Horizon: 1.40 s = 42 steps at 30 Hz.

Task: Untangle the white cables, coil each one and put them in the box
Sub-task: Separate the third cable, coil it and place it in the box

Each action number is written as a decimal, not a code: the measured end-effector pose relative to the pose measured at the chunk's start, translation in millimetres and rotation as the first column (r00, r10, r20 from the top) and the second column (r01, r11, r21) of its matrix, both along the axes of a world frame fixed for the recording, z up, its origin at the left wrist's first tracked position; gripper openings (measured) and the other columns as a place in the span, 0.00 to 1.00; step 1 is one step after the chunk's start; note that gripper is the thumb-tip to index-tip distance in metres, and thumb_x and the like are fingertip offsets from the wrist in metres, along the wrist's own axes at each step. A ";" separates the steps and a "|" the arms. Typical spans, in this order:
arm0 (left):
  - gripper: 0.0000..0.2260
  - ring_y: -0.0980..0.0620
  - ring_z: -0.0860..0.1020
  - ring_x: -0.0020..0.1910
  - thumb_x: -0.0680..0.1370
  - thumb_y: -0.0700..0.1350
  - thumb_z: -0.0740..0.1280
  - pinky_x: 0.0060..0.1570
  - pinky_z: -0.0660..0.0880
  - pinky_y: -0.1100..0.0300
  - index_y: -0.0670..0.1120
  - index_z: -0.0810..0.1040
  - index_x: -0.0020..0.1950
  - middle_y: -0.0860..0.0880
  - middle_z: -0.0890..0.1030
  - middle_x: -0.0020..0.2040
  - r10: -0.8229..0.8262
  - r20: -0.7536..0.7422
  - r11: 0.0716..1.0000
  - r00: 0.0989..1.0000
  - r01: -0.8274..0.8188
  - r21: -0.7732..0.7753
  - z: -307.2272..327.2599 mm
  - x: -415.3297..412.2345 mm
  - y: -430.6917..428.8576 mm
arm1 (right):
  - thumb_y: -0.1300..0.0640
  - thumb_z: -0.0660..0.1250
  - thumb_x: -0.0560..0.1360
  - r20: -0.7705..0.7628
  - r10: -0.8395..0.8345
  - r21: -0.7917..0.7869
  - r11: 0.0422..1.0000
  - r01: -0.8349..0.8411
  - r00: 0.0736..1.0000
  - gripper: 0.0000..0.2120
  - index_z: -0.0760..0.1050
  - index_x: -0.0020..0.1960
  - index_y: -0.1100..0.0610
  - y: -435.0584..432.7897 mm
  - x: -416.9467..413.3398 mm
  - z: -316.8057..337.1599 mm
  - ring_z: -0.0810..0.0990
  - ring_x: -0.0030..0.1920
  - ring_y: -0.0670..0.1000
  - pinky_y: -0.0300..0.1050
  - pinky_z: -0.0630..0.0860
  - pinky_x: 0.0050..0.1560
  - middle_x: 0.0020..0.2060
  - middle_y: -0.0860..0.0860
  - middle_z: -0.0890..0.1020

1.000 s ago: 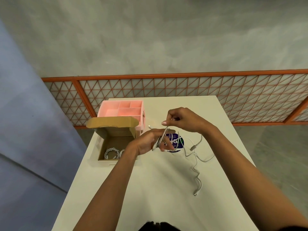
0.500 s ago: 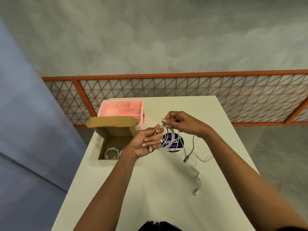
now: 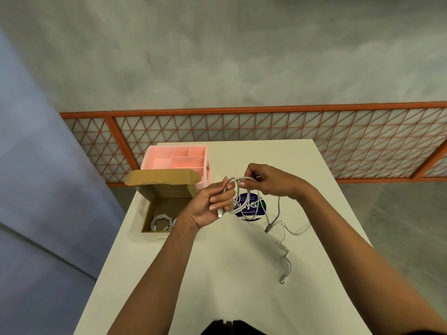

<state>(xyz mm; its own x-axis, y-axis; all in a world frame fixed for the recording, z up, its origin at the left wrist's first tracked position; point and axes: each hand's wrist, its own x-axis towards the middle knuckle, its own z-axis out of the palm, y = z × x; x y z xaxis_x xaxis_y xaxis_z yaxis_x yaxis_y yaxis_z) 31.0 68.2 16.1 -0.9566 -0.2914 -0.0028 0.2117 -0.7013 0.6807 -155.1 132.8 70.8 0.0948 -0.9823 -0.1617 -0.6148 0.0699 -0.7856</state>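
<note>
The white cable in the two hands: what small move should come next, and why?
Probably the right hand should lay one more loop onto the coil that the left hand grips, because a loose tail with its plug hangs below the right hand, so the coil is not ready for the cardboard box.
</note>
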 end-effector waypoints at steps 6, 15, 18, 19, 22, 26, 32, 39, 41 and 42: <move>0.09 0.59 0.68 0.21 0.76 0.48 0.69 0.36 0.77 0.62 0.43 0.74 0.44 0.54 0.69 0.24 0.074 0.033 0.995 0.997 -0.071 -0.076 -5.0 -0.8 -0.8 | 0.51 0.67 0.77 -0.216 -0.007 -0.069 0.998 -0.008 0.976 0.10 0.70 0.40 0.53 -5.8 1.3 2.9 0.74 0.31 0.39 0.30 0.67 0.31 0.32 0.44 0.78; 0.08 0.58 0.58 0.19 0.76 0.47 0.69 0.31 0.71 0.65 0.44 0.76 0.42 0.54 0.60 0.24 0.025 0.008 1.000 1.000 -0.025 0.004 -2.4 -2.6 2.3 | 0.52 0.70 0.74 0.000 -0.021 -0.126 0.992 0.021 1.000 0.09 0.72 0.47 0.56 -6.4 1.0 -1.4 0.70 0.30 0.41 0.34 0.66 0.33 0.31 0.45 0.76; 0.08 0.58 0.57 0.19 0.77 0.47 0.67 0.29 0.70 0.66 0.44 0.75 0.41 0.54 0.59 0.24 -0.030 0.021 0.999 0.999 0.030 0.031 -4.2 -3.5 6.4 | 0.57 0.71 0.74 0.277 -0.037 -0.131 0.988 0.076 0.960 0.06 0.74 0.43 0.57 -4.4 -3.3 1.3 0.66 0.30 0.41 0.35 0.61 0.29 0.30 0.45 0.72; 0.09 0.58 0.57 0.19 0.78 0.47 0.66 0.29 0.70 0.66 0.44 0.75 0.41 0.54 0.59 0.24 -0.050 0.018 0.998 0.999 0.049 0.039 -4.8 -4.2 8.2 | 0.58 0.70 0.74 0.321 -0.042 -0.151 0.984 0.095 0.946 0.06 0.74 0.41 0.57 -4.9 -4.1 3.0 0.66 0.30 0.41 0.35 0.60 0.28 0.30 0.46 0.72; 0.09 0.58 0.58 0.20 0.80 0.47 0.63 0.31 0.71 0.66 0.44 0.74 0.42 0.54 0.60 0.24 -0.093 -0.016 0.994 0.996 0.094 0.063 -4.6 -5.3 11.5 | 0.59 0.70 0.74 0.356 -0.053 -0.185 0.975 0.125 0.933 0.06 0.74 0.40 0.57 -7.5 -1.4 5.0 0.64 0.29 0.42 0.34 0.60 0.28 0.31 0.51 0.71; 0.10 0.57 0.58 0.20 0.79 0.48 0.63 0.33 0.72 0.65 0.45 0.74 0.40 0.54 0.60 0.24 -0.094 0.006 0.995 0.996 0.094 0.022 -5.1 -3.2 11.8 | 0.56 0.68 0.76 0.385 -0.107 -0.153 0.972 0.178 0.917 0.07 0.73 0.41 0.58 -5.6 -1.6 -1.9 0.60 0.28 0.43 0.38 0.59 0.29 0.30 0.51 0.66; 0.11 0.58 0.58 0.20 0.80 0.48 0.62 0.27 0.65 0.67 0.45 0.73 0.40 0.55 0.60 0.24 -0.091 -0.040 0.994 0.995 0.093 0.060 -4.1 -1.9 8.5 | 0.42 0.59 0.77 0.367 -0.002 0.116 0.992 -0.044 0.930 0.19 0.79 0.53 0.56 7.6 -0.8 -14.1 0.56 0.28 0.46 0.36 0.56 0.28 0.28 0.49 0.61; 0.11 0.59 0.59 0.20 0.80 0.48 0.62 0.32 0.70 0.66 0.44 0.73 0.40 0.54 0.60 0.24 -0.009 -0.011 0.996 1.000 0.009 0.088 -6.9 0.8 0.5 | 0.55 0.57 0.82 0.480 0.085 0.104 0.983 -0.152 0.873 0.13 0.74 0.43 0.59 11.9 -4.7 -14.2 0.57 0.24 0.44 0.33 0.56 0.24 0.25 0.47 0.68; 0.14 0.60 0.60 0.20 0.81 0.48 0.58 0.37 0.76 0.64 0.45 0.73 0.38 0.55 0.60 0.24 0.106 0.066 0.993 0.992 -0.109 0.047 -6.5 -0.6 1.1 | 0.54 0.59 0.81 0.417 0.055 0.081 0.992 -0.097 0.907 0.13 0.75 0.41 0.58 9.1 -5.1 -13.9 0.55 0.25 0.46 0.34 0.55 0.24 0.25 0.50 0.62; 0.16 0.60 0.61 0.20 0.82 0.48 0.55 0.39 0.78 0.62 0.44 0.73 0.38 0.55 0.61 0.24 0.172 0.104 0.984 0.980 -0.175 0.021 -6.3 -2.4 1.7 | 0.54 0.60 0.81 0.404 0.023 0.070 0.996 -0.056 0.914 0.14 0.75 0.40 0.58 7.7 -4.7 -13.9 0.55 0.26 0.46 0.35 0.55 0.25 0.25 0.50 0.62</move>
